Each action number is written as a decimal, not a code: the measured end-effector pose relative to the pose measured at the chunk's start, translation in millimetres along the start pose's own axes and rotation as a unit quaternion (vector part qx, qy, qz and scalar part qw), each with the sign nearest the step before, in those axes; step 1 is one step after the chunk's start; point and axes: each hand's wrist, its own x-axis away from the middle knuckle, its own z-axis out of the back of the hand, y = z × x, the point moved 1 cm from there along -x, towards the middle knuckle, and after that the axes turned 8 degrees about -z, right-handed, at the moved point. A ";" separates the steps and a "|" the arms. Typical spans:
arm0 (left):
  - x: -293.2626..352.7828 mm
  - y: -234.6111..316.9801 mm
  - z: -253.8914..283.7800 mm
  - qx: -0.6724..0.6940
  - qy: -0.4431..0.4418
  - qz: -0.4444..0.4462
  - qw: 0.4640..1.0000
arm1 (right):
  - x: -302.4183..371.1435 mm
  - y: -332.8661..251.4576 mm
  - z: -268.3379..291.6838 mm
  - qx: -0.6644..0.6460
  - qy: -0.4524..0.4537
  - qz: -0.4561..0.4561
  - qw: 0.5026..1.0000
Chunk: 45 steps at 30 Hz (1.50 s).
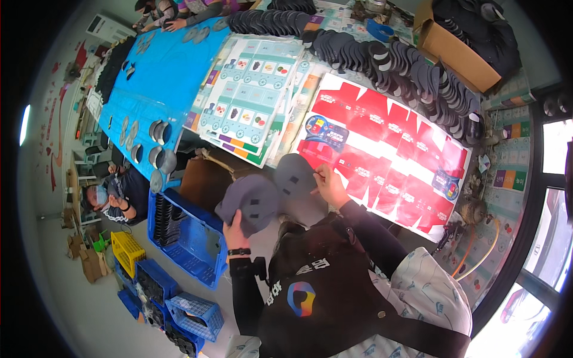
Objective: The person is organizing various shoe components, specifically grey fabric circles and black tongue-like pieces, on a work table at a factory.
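Note:
Two dark grey rounded pads are up in front of my black apron [301, 256], each marked with small black squares. My left hand [235, 231] is closed on the lower left edge of the left pad [253, 197]. At the right edge of the right pad [292, 173], my right hand [330, 186] holds it in a pinch between thumb and fingers. The two pads lie close side by side, edges nearly meeting. Their exact kind cannot be told.
Red-and-white printed sheets [388, 143] cover the table at right, with rows of dark curved pieces [388, 62] behind. A blue sheet [161, 77] bears more grey pieces. A blue crate [200, 250] stands left. A masked person [122, 194] sits beyond; others work at the far end.

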 end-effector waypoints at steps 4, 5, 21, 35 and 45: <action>4.1 15.4 33.5 0.063 0.006 0.030 0.998 | -52.8 91.5 30.3 -0.011 0.022 -0.032 0.999; 8.8 21.7 34.6 0.067 0.014 0.035 0.997 | -67.5 116.2 36.7 0.050 0.040 -0.004 0.998; 23.5 -2.6 54.6 0.035 0.068 0.058 0.995 | -135.5 153.4 34.1 0.022 0.074 -0.037 0.996; 38.7 20.5 -35.4 -0.002 -0.189 0.127 0.974 | 22.2 -8.8 2.5 -0.067 -0.243 -0.099 0.963; 29.7 2.2 -29.9 0.007 -0.318 0.143 0.937 | 100.3 -23.2 -24.5 0.284 0.038 0.129 0.949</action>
